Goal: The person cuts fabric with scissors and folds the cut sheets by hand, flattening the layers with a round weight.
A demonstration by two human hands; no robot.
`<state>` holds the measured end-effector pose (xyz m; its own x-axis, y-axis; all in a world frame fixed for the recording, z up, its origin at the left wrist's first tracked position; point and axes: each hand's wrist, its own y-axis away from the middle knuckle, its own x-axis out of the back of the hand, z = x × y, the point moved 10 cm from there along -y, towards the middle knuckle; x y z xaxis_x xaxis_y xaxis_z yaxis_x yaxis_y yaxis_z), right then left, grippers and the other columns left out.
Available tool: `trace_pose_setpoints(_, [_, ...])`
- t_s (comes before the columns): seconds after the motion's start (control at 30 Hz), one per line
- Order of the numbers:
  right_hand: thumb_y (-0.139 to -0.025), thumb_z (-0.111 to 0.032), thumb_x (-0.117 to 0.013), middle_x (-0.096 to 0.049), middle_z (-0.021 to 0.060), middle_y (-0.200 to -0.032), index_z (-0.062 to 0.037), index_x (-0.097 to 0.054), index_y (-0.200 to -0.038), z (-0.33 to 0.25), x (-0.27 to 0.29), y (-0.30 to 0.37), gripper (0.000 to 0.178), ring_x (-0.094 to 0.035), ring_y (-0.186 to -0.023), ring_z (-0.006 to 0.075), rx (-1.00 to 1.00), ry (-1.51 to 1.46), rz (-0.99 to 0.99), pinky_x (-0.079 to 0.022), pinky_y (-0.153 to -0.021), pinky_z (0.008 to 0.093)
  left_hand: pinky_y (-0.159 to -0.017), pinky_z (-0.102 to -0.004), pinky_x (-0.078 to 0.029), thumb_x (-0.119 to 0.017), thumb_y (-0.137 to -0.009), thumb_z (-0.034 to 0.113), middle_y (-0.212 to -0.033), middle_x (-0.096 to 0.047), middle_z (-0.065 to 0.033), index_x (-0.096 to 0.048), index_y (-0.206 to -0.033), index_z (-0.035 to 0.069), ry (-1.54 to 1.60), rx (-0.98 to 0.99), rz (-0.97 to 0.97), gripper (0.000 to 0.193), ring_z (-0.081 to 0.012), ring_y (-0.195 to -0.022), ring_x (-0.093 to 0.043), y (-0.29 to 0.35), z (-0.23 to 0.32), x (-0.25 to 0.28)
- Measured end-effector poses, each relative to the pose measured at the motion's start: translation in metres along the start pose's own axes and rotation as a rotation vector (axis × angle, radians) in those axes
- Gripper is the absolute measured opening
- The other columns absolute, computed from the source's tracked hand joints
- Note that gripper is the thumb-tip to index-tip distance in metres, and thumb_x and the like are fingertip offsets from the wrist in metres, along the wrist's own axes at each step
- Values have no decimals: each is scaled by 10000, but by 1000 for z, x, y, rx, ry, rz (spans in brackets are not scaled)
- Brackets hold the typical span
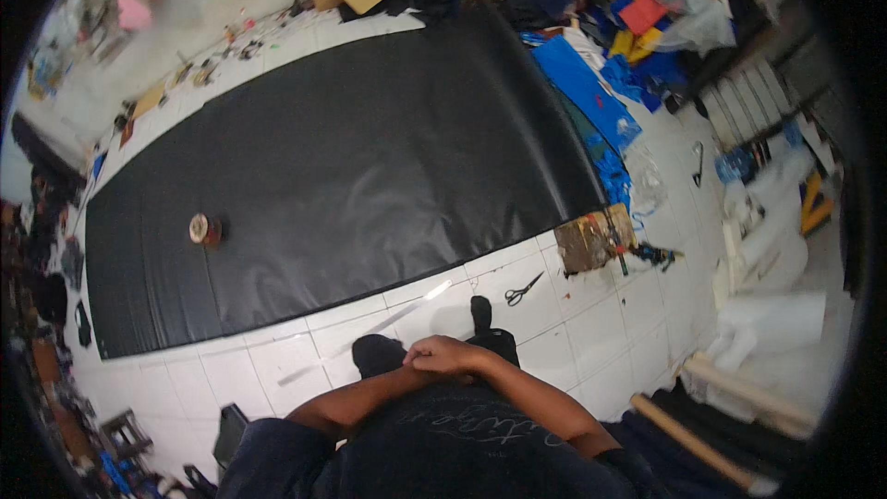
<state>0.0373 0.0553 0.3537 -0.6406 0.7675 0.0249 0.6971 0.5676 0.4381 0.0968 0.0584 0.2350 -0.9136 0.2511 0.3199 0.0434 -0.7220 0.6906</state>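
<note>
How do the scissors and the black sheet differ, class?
The scissors are small; the black sheet is far larger. The scissors are narrow, with looped handles; the black sheet is broad and spread out. The scissors look dull, while the black sheet has a soft sheen. Both are dark and lie on the white-tiled floor.

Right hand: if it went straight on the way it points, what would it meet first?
In the picture, the right hand would first meet the dark-clad left leg; depth is unclear, so it may pass above.
</note>
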Motion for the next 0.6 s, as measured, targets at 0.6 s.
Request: trace_pose_setpoints(0.6, [-968, -358, -531, -642, 172, -953, -32, -561, -1103, 325, 3, 197, 355, -605, -962, 387, -443, -152, -896, -470, -835, 467, -968, -422, -446, -501, -952, 222, -1260, -556, -164, -422, -1376, 69, 564, -219, -582, 458, -285, -1127, -557, -32, 28, -282])
